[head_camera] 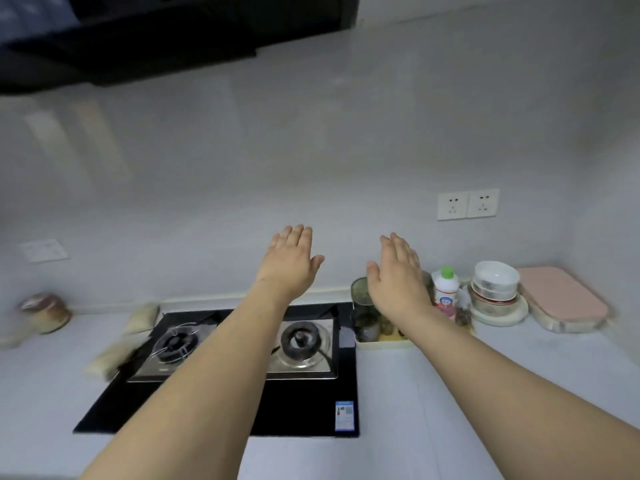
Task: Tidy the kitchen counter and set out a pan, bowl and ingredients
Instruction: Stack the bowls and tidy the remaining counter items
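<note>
Left hand [291, 261]: raised over the far edge of the hob [221, 372], back toward the camera, fingers [294, 237] straight and held close together, thumb out to the side; it holds nothing.
Right hand [398, 275]: raised beside the left, apart from it, fingers straight and close together, thumb spread; nothing in its grasp.
Hob: black glass set into the white counter [450, 393], with two burners; the left forearm crosses it and hides the strip between the burners.
Tray [384, 342]: pale, just right of the hob, holding dark jars; the right hand and wrist cover most of them, so their number and contents cannot be told.
Bottle [446, 289]: white with a green cap, upright behind the tray; its label is too blurred to read.
Bowls [496, 282]: a stack against the wall, right of the bottle; patterns are hard to make out.
Pink board [568, 299]: lying flat on a pale slab at the far right.
Packets [140, 318]: pale and soft-looking, by the hob's left edge; a second one nearer the camera is smeared by blur.
Jar [45, 311]: far left, blurred; its contents are unclear.
Range hood [138, 39]: dark, cut off by the top edge.
Pan: cannot be made out anywhere in view.
</note>
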`<action>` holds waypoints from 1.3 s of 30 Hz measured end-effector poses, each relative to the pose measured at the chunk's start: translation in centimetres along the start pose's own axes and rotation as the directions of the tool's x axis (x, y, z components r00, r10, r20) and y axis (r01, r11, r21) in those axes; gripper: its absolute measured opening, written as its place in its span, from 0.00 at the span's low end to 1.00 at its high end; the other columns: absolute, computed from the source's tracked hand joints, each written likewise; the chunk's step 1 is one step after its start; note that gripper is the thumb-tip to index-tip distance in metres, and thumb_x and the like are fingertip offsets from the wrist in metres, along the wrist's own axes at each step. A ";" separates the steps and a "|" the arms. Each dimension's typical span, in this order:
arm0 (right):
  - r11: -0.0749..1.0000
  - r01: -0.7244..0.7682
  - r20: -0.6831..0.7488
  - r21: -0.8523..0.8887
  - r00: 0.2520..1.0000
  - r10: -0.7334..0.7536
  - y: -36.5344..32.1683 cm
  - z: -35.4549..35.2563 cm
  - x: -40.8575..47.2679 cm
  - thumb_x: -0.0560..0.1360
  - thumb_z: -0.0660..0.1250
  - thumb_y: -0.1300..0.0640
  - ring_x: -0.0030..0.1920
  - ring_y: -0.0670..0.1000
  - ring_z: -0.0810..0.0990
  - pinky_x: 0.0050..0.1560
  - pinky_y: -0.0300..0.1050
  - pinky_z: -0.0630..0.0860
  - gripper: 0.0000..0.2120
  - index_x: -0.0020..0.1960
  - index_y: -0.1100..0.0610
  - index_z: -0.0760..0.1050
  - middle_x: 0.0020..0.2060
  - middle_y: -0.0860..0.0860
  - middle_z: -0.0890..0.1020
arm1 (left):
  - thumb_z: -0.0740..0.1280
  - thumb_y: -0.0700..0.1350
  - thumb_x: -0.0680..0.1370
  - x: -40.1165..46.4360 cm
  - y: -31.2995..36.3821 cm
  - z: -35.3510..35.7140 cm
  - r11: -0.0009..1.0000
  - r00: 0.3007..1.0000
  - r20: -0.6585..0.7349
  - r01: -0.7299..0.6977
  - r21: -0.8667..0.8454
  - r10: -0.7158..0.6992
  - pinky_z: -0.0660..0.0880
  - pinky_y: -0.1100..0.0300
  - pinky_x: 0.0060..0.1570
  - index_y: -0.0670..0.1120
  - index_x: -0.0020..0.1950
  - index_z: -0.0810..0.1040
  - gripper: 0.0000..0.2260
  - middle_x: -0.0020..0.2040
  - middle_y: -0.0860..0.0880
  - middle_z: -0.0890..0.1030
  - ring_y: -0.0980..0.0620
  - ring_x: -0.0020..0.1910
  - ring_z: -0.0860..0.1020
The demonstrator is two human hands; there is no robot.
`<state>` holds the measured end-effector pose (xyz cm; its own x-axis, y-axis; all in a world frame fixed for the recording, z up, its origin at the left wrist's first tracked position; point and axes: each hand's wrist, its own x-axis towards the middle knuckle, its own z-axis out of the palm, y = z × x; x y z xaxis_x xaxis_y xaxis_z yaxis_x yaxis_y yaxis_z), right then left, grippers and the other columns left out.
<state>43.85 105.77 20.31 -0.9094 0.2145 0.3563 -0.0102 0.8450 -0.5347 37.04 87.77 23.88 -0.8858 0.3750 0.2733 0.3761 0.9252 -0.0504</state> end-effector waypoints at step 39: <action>0.661 0.650 0.467 0.375 0.483 -0.740 -62.7 40.1 -16.8 0.82 0.52 0.53 0.77 0.53 0.49 0.76 0.50 0.46 0.26 0.77 0.61 0.53 0.77 0.56 0.54 | 0.56 0.52 0.83 -48.0 -63.6 -3.0 0.557 0.561 -0.085 0.828 0.070 -0.824 0.57 0.50 0.72 0.39 0.74 0.62 0.24 0.73 0.42 0.66 0.43 0.72 0.62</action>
<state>43.14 29.57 17.13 -0.6261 -0.7510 0.2098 -0.7538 0.5142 -0.4092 56.51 10.78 16.87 -0.7835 -0.5566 0.2761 -0.5430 0.8294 0.1311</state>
